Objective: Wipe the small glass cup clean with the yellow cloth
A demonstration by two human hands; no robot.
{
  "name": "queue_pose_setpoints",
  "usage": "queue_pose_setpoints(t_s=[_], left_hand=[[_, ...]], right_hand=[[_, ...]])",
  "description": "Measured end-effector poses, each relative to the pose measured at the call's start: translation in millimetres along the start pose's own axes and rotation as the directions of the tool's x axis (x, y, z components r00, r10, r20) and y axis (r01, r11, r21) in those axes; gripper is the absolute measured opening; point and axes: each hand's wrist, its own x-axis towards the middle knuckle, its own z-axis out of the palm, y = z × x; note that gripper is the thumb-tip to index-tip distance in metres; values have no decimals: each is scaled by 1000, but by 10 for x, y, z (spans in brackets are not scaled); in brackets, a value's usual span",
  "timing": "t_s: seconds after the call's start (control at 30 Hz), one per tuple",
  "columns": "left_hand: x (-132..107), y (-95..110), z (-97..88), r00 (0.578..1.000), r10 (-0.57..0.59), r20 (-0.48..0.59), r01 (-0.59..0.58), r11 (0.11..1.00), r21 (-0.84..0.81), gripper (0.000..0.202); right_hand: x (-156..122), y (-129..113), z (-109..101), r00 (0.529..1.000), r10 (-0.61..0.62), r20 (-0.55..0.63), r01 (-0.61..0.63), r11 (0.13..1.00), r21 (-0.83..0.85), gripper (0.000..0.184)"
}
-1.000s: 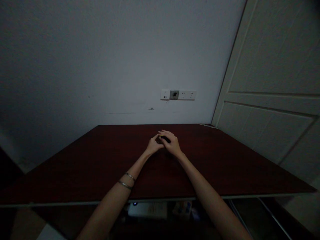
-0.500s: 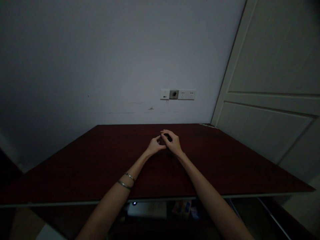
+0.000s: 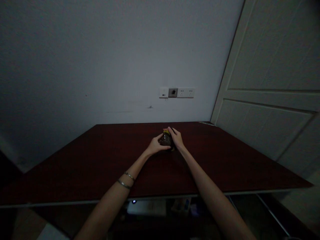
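Note:
Toward the far middle of the dark red table, my left hand [image 3: 155, 145] is wrapped round the near left side of a small glossy jar [image 3: 165, 140] with dark brown contents. Yellow and orange show at the jar's top. Beside that top, my right hand [image 3: 177, 137] is closed with its fingers together on a dark piece that looks like a lid [image 3: 173, 129]; most of it is hidden by the fingers. Whether the lid still touches the jar's rim I cannot tell.
The reddish-brown table [image 3: 120, 156] reaches back to a pale wall with sockets [image 3: 185, 93]. A white door [image 3: 270, 123] stands along the right side. Under the front edge lie a white box-like thing [image 3: 147, 207] and other dim items.
My right hand has drawn back to the right from over the jar's top, taking the dark lid-like piece with it. The jar's body and yellow-orange top now show; the left hand keeps its grip.

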Motion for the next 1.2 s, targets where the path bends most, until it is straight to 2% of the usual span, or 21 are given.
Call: queue_pose_setpoints(t_s=[0.07, 0.2, 0.3, 0.4, 0.47, 0.53, 0.63, 0.73, 0.8, 0.9, 0.97, 1.1, 1.2], left_hand=[[3, 3, 13, 1000, -14, 5, 14, 1000, 1, 83], [40, -34, -8, 1000, -5, -30, 5, 1000, -6, 67], [81, -80, -55, 990, -4, -142, 4, 1000, -6, 52], [110, -113, -100, 979, 19, -201, -26, 999, -32, 46], [111, -113, -111, 984, 21, -177, -34, 997, -73, 51], [96, -93, -101, 991, 4, -134, -21, 992, -121, 61], [59, -38, -68, 997, -25, -78, 12, 986, -168, 72], [38, 1, -52, 996, -46, -73, 31, 981, -192, 70], [39, 0, -66, 991, -64, -119, 39, 979, -200, 65], [56, -37, -123, 971, -89, -223, 41, 976, -212, 58], [67, -64, -161, 961, -108, -255, 53, 976, -213, 57], [64, -61, -167, 971, -110, -212, 69, 979, -191, 58], [47, -15, -121, 989, -71, -133, 48, 985, -167, 59]], right_hand=[[-6, 2, 8, 1000, -3, -18, 3, 1000, 6, 39], [-129, -89, 97, 982, -182, -43, 178, 980, -83, 30], [-237, -187, 167, 941, -333, 56, 337, 927, -163, 20], [-284, -241, 199, 901, -401, 164, 429, 881, -201, 14], [-266, -234, 191, 908, -395, 140, 416, 891, -181, 15], [-214, -195, 163, 937, -343, 67, 348, 929, -127, 19], [-111, -114, 104, 984, -177, -9, 177, 984, -1, 28], [-56, -68, 77, 999, -50, -14, 51, 993, 107, 34], [-69, -76, 90, 998, -66, 5, 65, 989, 130, 32], [-128, -125, 136, 981, -172, 89, 161, 979, 124, 25], [-160, -154, 161, 969, -210, 127, 197, 975, 106, 23], [-152, -150, 145, 978, -195, 70, 190, 979, 77, 27], [-96, -102, 87, 992, -127, -13, 128, 988, 81, 32]])
